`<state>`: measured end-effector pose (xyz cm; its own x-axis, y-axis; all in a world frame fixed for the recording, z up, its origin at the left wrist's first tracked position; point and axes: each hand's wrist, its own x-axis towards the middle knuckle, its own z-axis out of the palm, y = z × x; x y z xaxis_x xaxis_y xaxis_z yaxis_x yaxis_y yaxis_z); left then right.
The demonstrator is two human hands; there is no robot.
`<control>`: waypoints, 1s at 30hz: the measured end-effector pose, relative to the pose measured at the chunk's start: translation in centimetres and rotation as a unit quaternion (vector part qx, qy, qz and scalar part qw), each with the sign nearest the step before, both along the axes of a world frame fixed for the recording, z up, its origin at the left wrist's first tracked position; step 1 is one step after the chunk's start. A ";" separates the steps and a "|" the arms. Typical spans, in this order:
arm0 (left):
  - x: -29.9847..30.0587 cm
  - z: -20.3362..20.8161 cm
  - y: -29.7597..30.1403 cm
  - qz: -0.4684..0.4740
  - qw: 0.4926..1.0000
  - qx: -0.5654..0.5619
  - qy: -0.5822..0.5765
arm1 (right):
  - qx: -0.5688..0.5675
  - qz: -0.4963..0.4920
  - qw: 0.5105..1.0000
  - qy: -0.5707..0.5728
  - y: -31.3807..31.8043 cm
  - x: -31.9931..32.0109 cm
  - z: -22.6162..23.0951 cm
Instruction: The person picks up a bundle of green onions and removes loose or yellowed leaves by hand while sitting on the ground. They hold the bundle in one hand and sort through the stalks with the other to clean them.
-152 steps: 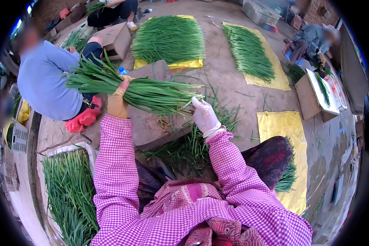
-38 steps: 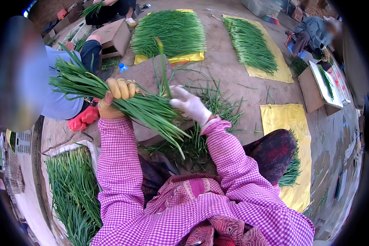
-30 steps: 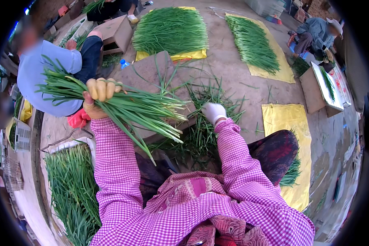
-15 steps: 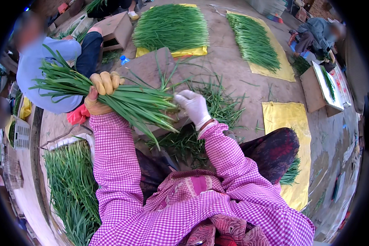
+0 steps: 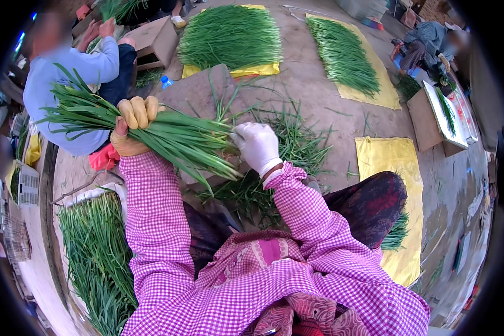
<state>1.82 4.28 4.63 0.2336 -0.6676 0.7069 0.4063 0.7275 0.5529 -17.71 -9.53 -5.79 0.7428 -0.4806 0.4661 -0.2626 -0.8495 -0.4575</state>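
Observation:
My left hand (image 5: 134, 120), in a yellowish glove with the thumb bare, is closed round the middle of a bunch of garlic chives (image 5: 182, 139). The leafy tips fan out to the left, and the pale stem ends point right. At those ends is my right hand (image 5: 257, 147) in a white glove, its fingers curled and pinching at the stems; the fingertips are partly hidden. Below the bunch, a grey block (image 5: 199, 95) lies in front of me. Loose chive scraps (image 5: 299, 143) are heaped beside and beneath my right hand.
More chives (image 5: 95, 252) lie packed at my left. A yellow sheet (image 5: 386, 159) stretches beside my right knee. Ahead are two spreads of chives (image 5: 229, 36) (image 5: 344, 56) on yellow sheets. A person in blue (image 5: 73, 73) sits close at left; another (image 5: 431, 45) works at far right.
My right hand has turned, its back now more upward, and its fingers have closed in on the stem ends. The bunch stays in my left hand. The person in blue has raised their hands.

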 end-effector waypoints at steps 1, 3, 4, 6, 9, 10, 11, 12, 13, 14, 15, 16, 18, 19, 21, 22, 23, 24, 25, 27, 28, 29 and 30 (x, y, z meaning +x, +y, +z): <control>-0.2 -0.1 -0.1 0.022 0.999 0.016 -0.018 | -0.022 -0.022 0.998 -0.052 -0.4 -0.3 -0.4; -0.8 -0.3 -0.5 0.068 0.995 0.048 -0.054 | 0.031 -0.066 0.997 -0.005 -1.8 -1.1 -2.4; 0.1 -1.3 -0.6 0.073 0.992 0.050 -0.087 | 0.013 -0.091 0.995 0.035 -2.9 -1.8 -3.7; 0.0 -1.6 -0.4 0.067 0.994 0.054 -0.063 | 0.140 -0.156 0.964 0.163 -5.2 -4.0 -5.6; -0.8 0.2 -0.2 0.019 0.999 0.023 -0.019 | 0.248 -0.150 0.909 0.301 -8.2 -6.9 -6.4; -0.6 0.3 -0.1 0.005 0.999 0.021 -0.030 | 0.238 -0.118 0.945 0.193 -7.9 -6.6 -5.6; -0.3 0.3 0.1 -0.010 0.999 0.019 -0.041 | 0.225 -0.086 0.967 0.082 -7.3 -5.9 -4.8; 0.2 0.4 0.3 -0.022 0.998 0.019 -0.054 | 0.267 -0.017 0.963 0.023 -5.8 -4.7 -1.6; 0.3 0.2 -0.2 -0.034 0.998 0.013 -0.059 | 0.149 0.049 0.985 -0.076 -5.1 -3.3 -1.5; 0.6 0.0 0.3 -0.037 0.997 0.015 -0.059 | 0.167 0.123 0.977 -0.043 -2.7 -2.0 1.9; 0.4 0.0 -0.2 -0.051 0.997 0.008 -0.057 | 0.126 0.152 0.977 -0.085 -1.5 -1.0 2.3; 0.3 0.0 -0.5 -0.063 0.997 0.004 -0.054 | 0.123 0.170 0.969 -0.128 -0.5 0.0 2.0; 0.0 0.2 -0.9 -0.076 0.995 -0.006 -0.059 | 0.064 0.079 0.989 -0.103 0.1 0.1 1.6; 0.0 0.2 -0.8 -0.080 0.995 -0.010 -0.061 | 0.074 0.038 0.990 -0.116 -0.3 -0.2 1.0; 0.3 0.4 0.0 -0.063 0.997 -0.015 -0.041 | 0.064 -0.041 0.991 -0.107 -2.1 -1.5 -0.9; 0.1 0.3 0.0 -0.059 0.998 -0.022 -0.028 | 0.040 -0.081 0.995 -0.043 -4.0 -2.6 -2.9; -0.2 0.3 0.2 -0.064 0.998 -0.024 -0.010 | 0.061 -0.125 0.989 0.056 -5.2 -3.8 -4.2; -0.2 0.5 0.1 -0.079 0.996 -0.030 -0.011 | 0.143 -0.134 0.964 0.180 -7.4 -5.2 -6.4; 0.0 0.6 0.6 -0.088 0.996 -0.029 -0.013 | 0.194 -0.116 0.943 0.245 -8.0 -5.7 -6.1; 0.3 0.9 0.6 -0.114 0.992 -0.035 -0.032 | 0.265 -0.069 0.936 0.220 -8.4 -5.9 -5.6; 0.0 1.0 0.5 -0.116 0.992 -0.034 -0.028 | 0.299 -0.013 0.949 0.100 -7.5 -5.0 -4.6; -0.4 1.1 0.3 -0.119 0.992 -0.033 -0.025 | 0.428 0.095 0.899 0.013 -6.8 -4.4 -3.3; -0.6 1.2 0.2 -0.122 0.992 -0.031 -0.022 | 0.507 0.170 0.844 -0.026 -5.3 -3.6 -1.0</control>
<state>1.20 4.47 5.83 0.0384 -0.6552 0.7545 0.5510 0.6437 0.5310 -21.36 -14.80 -6.81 0.9095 -0.4151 -0.0217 -0.0401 -0.0357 -0.9986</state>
